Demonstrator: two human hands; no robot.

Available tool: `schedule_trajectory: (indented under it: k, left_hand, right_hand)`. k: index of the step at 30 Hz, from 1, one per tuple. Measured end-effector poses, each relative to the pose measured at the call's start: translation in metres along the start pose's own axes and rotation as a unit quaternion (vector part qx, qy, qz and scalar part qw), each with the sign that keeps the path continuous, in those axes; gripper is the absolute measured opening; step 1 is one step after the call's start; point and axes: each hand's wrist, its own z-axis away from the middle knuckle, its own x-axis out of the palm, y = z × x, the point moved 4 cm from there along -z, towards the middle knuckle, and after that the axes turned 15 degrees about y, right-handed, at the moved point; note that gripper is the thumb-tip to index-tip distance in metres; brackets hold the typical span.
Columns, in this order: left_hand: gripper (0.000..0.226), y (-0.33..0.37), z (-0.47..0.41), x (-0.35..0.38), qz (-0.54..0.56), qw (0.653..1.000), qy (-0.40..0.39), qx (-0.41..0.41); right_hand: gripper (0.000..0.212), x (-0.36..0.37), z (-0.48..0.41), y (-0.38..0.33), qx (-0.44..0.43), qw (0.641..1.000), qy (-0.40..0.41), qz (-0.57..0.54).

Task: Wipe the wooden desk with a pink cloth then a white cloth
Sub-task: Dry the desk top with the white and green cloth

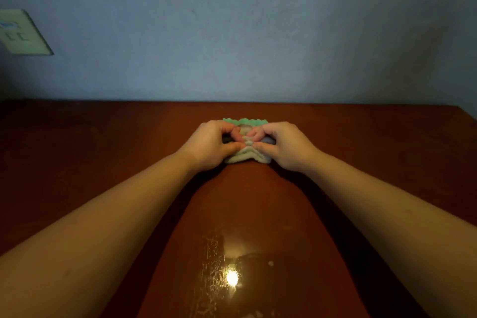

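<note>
A small stack of folded cloths (pixel 246 156) lies on the dark wooden desk (pixel 245 201), near its far middle. The nearest fold looks whitish, and a green zigzag edge (pixel 242 121) shows at the back. No pink cloth can be made out in this dim light. My left hand (pixel 209 143) and my right hand (pixel 282 144) sit on either side of the stack, fingers curled and pinching the cloth at its middle. The hands hide most of the stack.
A blue-grey wall (pixel 245 33) rises right behind the desk's far edge. A pale wall socket plate (pixel 22 33) sits at the left. A lamp glare and streaks (pixel 231 277) show on the near desk surface. The desk's right edge runs off at the far right.
</note>
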Motion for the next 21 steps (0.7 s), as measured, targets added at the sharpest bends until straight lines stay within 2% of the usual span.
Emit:
schedule_trajectory:
  k: [3, 6, 10, 16, 21]
  left_hand:
    - [0.008, 0.006, -0.008, 0.004, -0.045, 0.999, 0.005, -0.01]
    - [0.011, 0.007, 0.008, -0.001, -0.022, 1.0, -0.013, -0.014]
    - [0.007, 0.006, 0.025, -0.005, -0.005, 0.999, -0.036, 0.003]
    - [0.005, 0.01, -0.006, -0.001, -0.049, 0.999, -0.013, -0.02]
    - [0.006, 0.009, 0.031, -0.008, -0.018, 0.999, -0.038, -0.002]
  right_hand:
    - [0.006, 0.003, -0.012, -0.001, 0.017, 1.0, 0.001, 0.024]
    - [0.004, 0.003, 0.005, -0.005, 0.022, 0.999, -0.008, 0.023]
    - [0.002, -0.003, 0.024, -0.012, -0.012, 0.999, -0.05, 0.007]
    - [0.003, 0.002, -0.006, -0.011, 0.018, 0.998, -0.012, 0.05]
    - [0.003, -0.002, 0.037, -0.021, 0.008, 0.999, -0.031, 0.014]
